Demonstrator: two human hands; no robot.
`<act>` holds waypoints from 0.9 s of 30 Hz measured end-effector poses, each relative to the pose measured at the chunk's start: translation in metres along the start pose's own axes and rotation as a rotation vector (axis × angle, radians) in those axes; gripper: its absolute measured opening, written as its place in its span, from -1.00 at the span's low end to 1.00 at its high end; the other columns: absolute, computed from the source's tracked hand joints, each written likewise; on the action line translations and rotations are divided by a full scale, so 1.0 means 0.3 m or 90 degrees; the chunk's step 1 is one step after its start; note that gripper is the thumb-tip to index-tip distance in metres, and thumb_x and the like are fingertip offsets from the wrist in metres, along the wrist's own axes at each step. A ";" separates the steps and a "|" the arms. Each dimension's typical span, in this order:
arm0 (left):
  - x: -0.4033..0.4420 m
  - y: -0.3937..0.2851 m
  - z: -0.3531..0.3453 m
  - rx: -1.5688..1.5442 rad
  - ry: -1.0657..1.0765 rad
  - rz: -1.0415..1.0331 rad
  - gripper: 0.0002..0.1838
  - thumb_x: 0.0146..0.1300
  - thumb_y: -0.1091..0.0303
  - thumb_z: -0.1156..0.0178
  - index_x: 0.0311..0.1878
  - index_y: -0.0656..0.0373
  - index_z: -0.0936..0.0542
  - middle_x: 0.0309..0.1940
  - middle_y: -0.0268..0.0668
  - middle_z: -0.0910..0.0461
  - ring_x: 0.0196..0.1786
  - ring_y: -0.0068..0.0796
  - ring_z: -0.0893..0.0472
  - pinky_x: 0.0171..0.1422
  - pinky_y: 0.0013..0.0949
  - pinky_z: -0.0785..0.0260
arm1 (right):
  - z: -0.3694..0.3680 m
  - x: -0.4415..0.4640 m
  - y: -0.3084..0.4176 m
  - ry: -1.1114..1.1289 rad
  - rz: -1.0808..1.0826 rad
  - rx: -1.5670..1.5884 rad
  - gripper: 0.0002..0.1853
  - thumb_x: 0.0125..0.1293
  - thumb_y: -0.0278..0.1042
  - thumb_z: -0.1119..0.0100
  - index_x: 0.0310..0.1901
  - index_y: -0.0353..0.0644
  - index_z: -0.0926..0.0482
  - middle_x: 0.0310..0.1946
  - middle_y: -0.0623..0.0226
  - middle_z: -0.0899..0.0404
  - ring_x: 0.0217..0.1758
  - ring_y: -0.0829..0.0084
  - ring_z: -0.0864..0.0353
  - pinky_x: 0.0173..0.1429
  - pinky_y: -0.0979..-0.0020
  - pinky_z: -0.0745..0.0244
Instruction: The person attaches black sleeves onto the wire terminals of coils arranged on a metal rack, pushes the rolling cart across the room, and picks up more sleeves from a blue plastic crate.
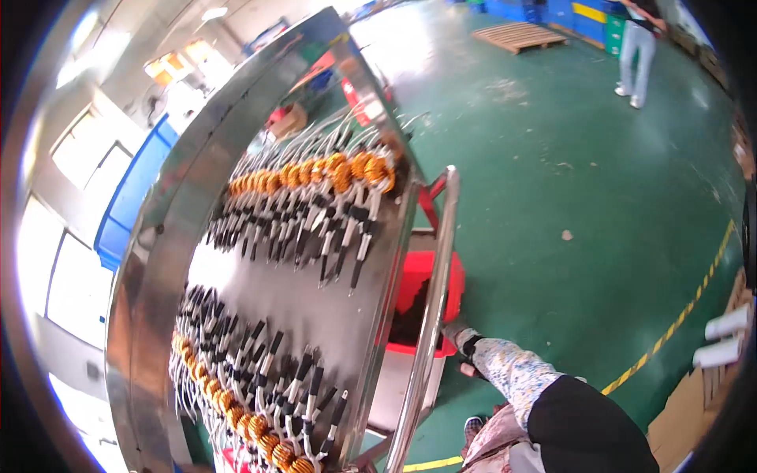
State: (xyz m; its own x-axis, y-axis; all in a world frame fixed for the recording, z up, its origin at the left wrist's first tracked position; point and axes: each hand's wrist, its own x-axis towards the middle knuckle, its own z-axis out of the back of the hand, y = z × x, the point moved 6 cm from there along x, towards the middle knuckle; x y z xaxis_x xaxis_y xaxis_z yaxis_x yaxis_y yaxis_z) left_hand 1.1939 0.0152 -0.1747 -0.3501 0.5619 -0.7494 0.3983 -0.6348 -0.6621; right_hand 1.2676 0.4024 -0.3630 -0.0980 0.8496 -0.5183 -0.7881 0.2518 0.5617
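Note:
My right hand (457, 332) is low beside the metal cart, next to the rim of a red bin (456, 303) and the cart's tubular handle (430, 323). Its fingers are too hidden and blurred to show whether they hold anything. The arm wears a floral sleeve (512, 370). My left hand is out of view. On the tilted-looking cart shelf (296, 296) lie two rows of orange-copper wound coils, one far row (339, 173) and one near row (256, 426), with white leads and black-sleeved ends.
The metal cart frame (142, 315) fills the left. Green floor (544, 213) with yellow-black tape (670, 331) lies to the right. A wooden pallet (519, 36) and a standing person (637, 51) are farther off. White rolls (725, 323) and cardboard (678, 410) sit at right.

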 end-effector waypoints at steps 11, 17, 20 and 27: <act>0.016 0.330 -0.190 -0.491 0.004 -0.035 -0.68 0.24 0.27 -0.05 -0.02 0.27 -0.47 -0.20 -0.16 -0.56 -0.15 -0.32 -0.54 -0.09 -0.36 -0.39 | 0.153 -0.380 -0.237 0.029 0.075 0.359 -0.82 0.13 -0.30 0.05 -0.36 -0.19 -0.49 -0.38 0.12 -0.56 -0.31 0.10 -0.53 -0.19 0.18 -0.39; 0.236 -0.063 -0.322 0.229 0.046 -0.341 -0.62 0.30 0.26 0.06 0.09 0.28 -0.39 -0.04 -0.22 -0.51 0.08 -0.33 -0.45 0.18 -0.36 -0.26 | 0.135 -0.549 -0.445 0.226 -0.341 0.574 -0.74 -0.14 -0.45 -0.22 -0.31 -0.16 -0.53 -0.47 0.22 -0.51 -0.34 0.33 -0.55 -0.38 0.31 -0.50; 0.395 -0.044 -0.291 1.140 -0.297 -0.654 -0.62 0.20 0.32 -0.02 0.09 0.21 -0.42 -0.09 -0.11 -0.52 0.02 -0.24 -0.49 0.15 -0.23 -0.29 | 0.174 -0.538 -0.450 0.203 -0.320 0.547 -0.78 -0.12 -0.47 -0.20 -0.34 -0.20 -0.52 -0.53 0.25 -0.51 -0.42 0.31 -0.55 -0.39 0.26 -0.52; 0.611 -0.095 -0.295 0.574 -0.362 -0.121 -0.41 0.14 0.06 -0.01 0.18 0.19 -0.27 0.08 -0.06 -0.30 0.12 -0.11 -0.34 0.17 -0.12 -0.22 | 0.348 -0.600 -0.507 0.214 -0.115 0.554 -0.76 -0.15 -0.45 -0.28 -0.36 -0.24 -0.54 -0.47 0.26 -0.56 -0.52 0.38 -0.53 -0.37 0.37 -0.49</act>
State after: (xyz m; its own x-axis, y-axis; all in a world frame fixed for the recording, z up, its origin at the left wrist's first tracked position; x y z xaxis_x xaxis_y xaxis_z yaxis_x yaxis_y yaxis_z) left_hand 1.1935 0.1830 -0.2931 -0.7745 0.5118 -0.3717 -0.3935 -0.8500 -0.3503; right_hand 1.4684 0.2595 -0.2878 -0.2954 0.6202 -0.7267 -0.0917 0.7387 0.6678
